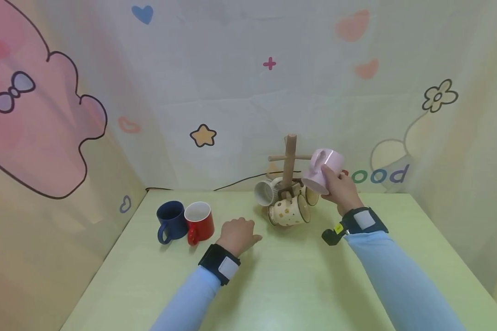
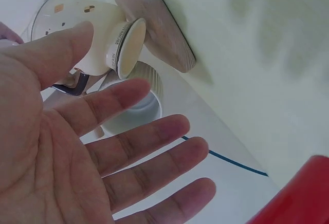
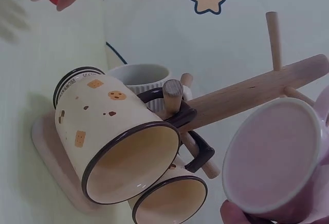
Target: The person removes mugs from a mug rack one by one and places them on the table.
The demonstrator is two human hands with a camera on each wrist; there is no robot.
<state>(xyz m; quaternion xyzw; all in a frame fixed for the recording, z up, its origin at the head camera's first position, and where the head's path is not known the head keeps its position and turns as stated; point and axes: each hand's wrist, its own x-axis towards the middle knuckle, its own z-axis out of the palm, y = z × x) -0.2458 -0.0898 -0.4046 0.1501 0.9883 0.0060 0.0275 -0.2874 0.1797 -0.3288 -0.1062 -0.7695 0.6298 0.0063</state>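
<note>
The two hands were well apart. The right hand (image 1: 343, 191) held a pink mug (image 1: 332, 162) tight, with its thumb and fingers curled on the sides. The pink mug was tipped over and up in the air, next to a wooden mug stand (image 1: 290, 158). A high peg ran behind it, and I could not tell if the mug touched that peg.

The left hand (image 1: 238, 235) had nothing in it. It was over the table (image 1: 281, 285), between the red mug and the stand, and its fingers (image 2: 154, 136) were stretched out and spread a little.

The stand had a thick post with pegs poking out. A cream mug (image 1: 287, 211) with little brown and orange pictures hung low at the front, on its side, with a peg through its dark handle. Another cream mug (image 1: 312, 195) hung just behind it, partly hidden. A white cup (image 1: 266, 193) with bumpy lines hung on the left side of the post.

Farther left, a red mug (image 1: 205, 225) and a blue mug (image 1: 175, 221) stood upright, side by side, on the pale green table. Both handles pointed toward the person.

The person had light blue sleeves (image 1: 401, 276) and black wrist straps (image 1: 215, 262). At the back, a pale wall (image 1: 232, 69) had a yellow star (image 1: 203, 135), hearts and a flower (image 1: 439, 96).
</note>
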